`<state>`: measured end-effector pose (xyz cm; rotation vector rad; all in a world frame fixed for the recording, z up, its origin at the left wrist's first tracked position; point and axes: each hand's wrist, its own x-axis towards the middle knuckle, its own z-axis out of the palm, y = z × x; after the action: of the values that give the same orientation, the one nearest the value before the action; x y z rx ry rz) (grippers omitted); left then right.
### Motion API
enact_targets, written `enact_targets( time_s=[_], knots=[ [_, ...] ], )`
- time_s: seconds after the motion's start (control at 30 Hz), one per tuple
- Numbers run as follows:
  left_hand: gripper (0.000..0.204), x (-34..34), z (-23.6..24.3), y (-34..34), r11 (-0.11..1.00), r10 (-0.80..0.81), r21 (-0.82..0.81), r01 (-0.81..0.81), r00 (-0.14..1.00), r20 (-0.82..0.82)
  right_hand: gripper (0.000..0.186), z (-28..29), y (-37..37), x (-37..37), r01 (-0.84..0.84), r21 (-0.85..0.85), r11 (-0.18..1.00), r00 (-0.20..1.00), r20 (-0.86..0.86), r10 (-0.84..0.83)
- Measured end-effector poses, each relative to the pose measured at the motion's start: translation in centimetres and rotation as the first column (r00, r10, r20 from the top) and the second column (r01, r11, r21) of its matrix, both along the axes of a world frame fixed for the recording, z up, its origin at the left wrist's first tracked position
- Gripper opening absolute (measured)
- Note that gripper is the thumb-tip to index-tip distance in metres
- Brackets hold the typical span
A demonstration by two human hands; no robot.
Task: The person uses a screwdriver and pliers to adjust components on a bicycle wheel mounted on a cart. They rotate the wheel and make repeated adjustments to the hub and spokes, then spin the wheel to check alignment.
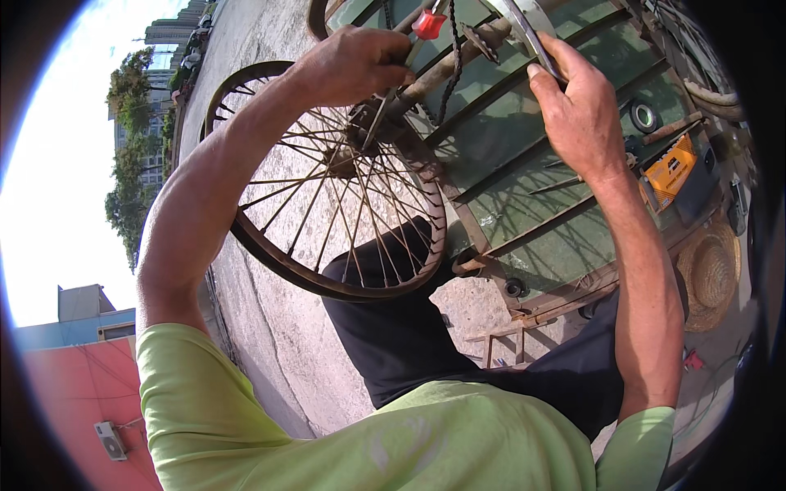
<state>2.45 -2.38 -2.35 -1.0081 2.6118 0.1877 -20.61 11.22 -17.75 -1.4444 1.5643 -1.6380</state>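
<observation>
The right hand (577,110) is pinching a dark curved strip (526,29) between thumb and fingers, with its length running up and leftward from that hold, while the left hand (356,65) is curling beside a red handle (428,24), its hidden fingertips leaving unclear whether they are gripping anything. The spoked wheel (436,214) is lying below the left hand, the nearer one, with that forearm slanting up and rightward across the rim, and the right forearm is rising well apart from it.
</observation>
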Motion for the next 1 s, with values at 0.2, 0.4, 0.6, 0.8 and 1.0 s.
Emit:
enact_targets(
  time_s=[0.2, 0.4, 0.6, 0.8, 1.0],
  knots=[
    [0.021, -0.7, 0.0, 0.5, 1.0, 0.01, -0.005, -0.01, 0.999, 0.047, 0.04, 0.0, 0.1, -0.1, -0.005, -0.027, 1.0, 1.0, -0.01, 0.005],
    [0.023, -0.6, -0.1, 0.7, 1.0, 0.026, 0.0, -0.026, 0.999, 0.04, 0.04, 0.3, 0.2, -0.2, -0.007, -0.004, 1.0, 1.0, -0.026, 0.007],
    [0.021, -1.2, 0.2, 1.0, 0.999, -0.036, -0.02, 0.037, 0.998, 0.055, 0.041, -0.1, 0.1, -0.3, 0.001, -0.035, 0.999, 0.999, -0.044, -0.002],
    [0.022, -1.3, 0.3, 1.3, 0.998, -0.044, -0.037, 0.046, 0.998, 0.04, 0.04, 0.5, 0.6, -0.1, 0.039, -0.132, 0.991, 0.985, -0.162, -0.06],
    [0.023, -1.4, 0.5, 1.0, 0.999, -0.007, 0.042, 0.007, 1.0, 0.012, 0.041, 1.2, 1.3, 0.5, 0.06, -0.168, 0.984, 0.975, -0.2, -0.093]
  ],
)
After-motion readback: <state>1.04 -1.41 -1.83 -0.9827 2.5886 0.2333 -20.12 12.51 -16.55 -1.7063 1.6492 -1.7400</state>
